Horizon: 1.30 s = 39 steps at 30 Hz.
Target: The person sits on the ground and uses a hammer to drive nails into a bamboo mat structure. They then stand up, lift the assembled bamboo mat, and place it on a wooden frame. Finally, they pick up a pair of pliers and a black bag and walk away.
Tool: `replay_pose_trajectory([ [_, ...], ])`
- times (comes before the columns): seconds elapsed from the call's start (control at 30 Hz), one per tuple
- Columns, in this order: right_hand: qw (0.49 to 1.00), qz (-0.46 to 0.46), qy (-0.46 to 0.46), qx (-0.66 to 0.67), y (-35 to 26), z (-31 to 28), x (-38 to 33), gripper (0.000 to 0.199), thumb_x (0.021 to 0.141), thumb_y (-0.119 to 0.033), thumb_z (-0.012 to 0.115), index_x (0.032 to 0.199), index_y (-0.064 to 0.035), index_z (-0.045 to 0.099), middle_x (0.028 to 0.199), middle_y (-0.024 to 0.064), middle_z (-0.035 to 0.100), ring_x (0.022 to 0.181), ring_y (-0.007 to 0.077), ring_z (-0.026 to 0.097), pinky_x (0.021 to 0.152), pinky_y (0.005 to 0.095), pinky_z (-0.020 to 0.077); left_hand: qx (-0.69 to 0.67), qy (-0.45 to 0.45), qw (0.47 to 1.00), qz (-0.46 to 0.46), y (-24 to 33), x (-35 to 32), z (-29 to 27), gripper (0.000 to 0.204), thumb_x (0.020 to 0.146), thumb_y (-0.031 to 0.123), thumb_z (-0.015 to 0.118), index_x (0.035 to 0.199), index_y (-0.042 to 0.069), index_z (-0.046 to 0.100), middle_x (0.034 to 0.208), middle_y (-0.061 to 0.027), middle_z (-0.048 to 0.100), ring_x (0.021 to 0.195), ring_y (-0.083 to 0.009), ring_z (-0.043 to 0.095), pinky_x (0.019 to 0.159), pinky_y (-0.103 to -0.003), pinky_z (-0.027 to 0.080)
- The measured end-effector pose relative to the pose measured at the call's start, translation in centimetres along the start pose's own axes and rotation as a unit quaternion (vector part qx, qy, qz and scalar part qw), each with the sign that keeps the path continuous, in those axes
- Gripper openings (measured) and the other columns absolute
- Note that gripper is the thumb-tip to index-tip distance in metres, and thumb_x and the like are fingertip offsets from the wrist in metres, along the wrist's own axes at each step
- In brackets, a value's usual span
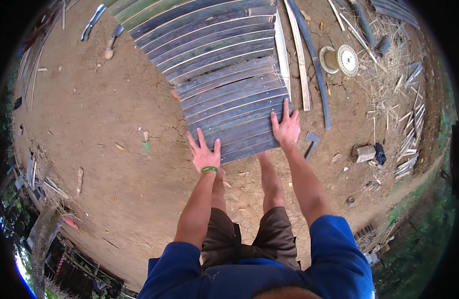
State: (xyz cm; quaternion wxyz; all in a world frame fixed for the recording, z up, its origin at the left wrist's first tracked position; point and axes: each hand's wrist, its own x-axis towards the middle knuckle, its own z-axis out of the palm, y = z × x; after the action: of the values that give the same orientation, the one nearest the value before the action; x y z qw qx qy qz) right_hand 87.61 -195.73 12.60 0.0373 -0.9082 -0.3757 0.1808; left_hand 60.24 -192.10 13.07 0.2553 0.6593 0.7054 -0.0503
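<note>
On the bare dirt ground (104, 129) before us lies the bamboo slat panel (224, 65). Our left hand (204, 154) and right hand (286, 128) press flat on its near edge, fingers spread apart. We judge it stiff, fairly heavy, splintery; best gripped along that edge.

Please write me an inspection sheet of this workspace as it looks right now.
Surface: bare cracked dirt ground.
Job's things: panel of dark bamboo slats lying flat.
Clutter: loose slats, wire spool, hatchet, knife, straw scraps.
Hands: left hand and right hand spread flat on the panel's near edge, fingers open.
Cables: nothing seen.
Surroundings: grass on the right.
</note>
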Motion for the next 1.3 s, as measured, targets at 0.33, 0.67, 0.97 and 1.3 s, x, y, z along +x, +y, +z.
replay_pose_trajectory([
  [0.33, 0.97, 0.077, 0.107, 0.207, 4.8, -3.3, -16.5, 0.06, 0.089, -0.037, 0.064, 0.137, -0.0061, 0.048, 0.138, 0.0311, 0.041, 0.125, 0.0468, 0.045, 0.103, 0.0486, 0.04, 0.04, -0.173, 0.975, 0.13, -4.8, 1.1, -7.2, 0.11, 0.08, 0.069, 0.059, 0.156, 0.022, -0.004, 0.162, -0.0189, -0.003, 0.148, -0.0402, 0.007, 0.119, -0.052, 0.014],
  [0.67, 0.916, 0.309, -0.254, 0.035, 15.1, -3.3, -62.5, 0.022, 0.08, -0.022, 0.064, 0.083, -0.002, 0.073, 0.093, 0.0206, 0.071, 0.095, 0.0319, 0.069, 0.081, 0.0393, 0.0554, 0.039, -0.35, 0.935, 0.042, -33.4, -8.7, -22.6, 0.082, 0.09, 0.061, 0.049, 0.145, 0.002, 0.039, 0.154, -0.0187, 0.033, 0.143, -0.0318, 0.03, 0.118, -0.038, 0.023],
  [0.97, 0.909, 0.274, -0.043, 0.312, 16.4, 2.1, -70.8, 0.029, 0.081, -0.025, 0.07, 0.099, -0.0014, 0.073, 0.089, 0.0137, 0.073, 0.083, 0.0216, 0.07, 0.074, 0.0352, 0.0537, 0.077, -0.284, 0.952, -0.081, -57.2, -21.4, -31.8, 0.044, 0.09, 0.043, 0.059, 0.108, 0.005, 0.071, 0.115, -0.0139, 0.069, 0.107, -0.0277, 0.064, 0.088, -0.039, 0.051],
  [1.3, 0.716, 0.425, -0.051, 0.551, 9.3, 3.3, -88.5, 0.026, 0.078, -0.01, 0.069, 0.103, -0.0007, 0.066, 0.082, 0.013, 0.07, 0.074, 0.0192, 0.068, 0.067, 0.0324, 0.0566, 0.298, -0.207, 0.91, 0.2, -59.5, -19.0, -32.6, 0.04, 0.088, 0.04, 0.056, 0.099, 0.005, 0.072, 0.09, -0.0171, 0.071, 0.084, -0.028, 0.067, 0.075, -0.043, 0.052],
])
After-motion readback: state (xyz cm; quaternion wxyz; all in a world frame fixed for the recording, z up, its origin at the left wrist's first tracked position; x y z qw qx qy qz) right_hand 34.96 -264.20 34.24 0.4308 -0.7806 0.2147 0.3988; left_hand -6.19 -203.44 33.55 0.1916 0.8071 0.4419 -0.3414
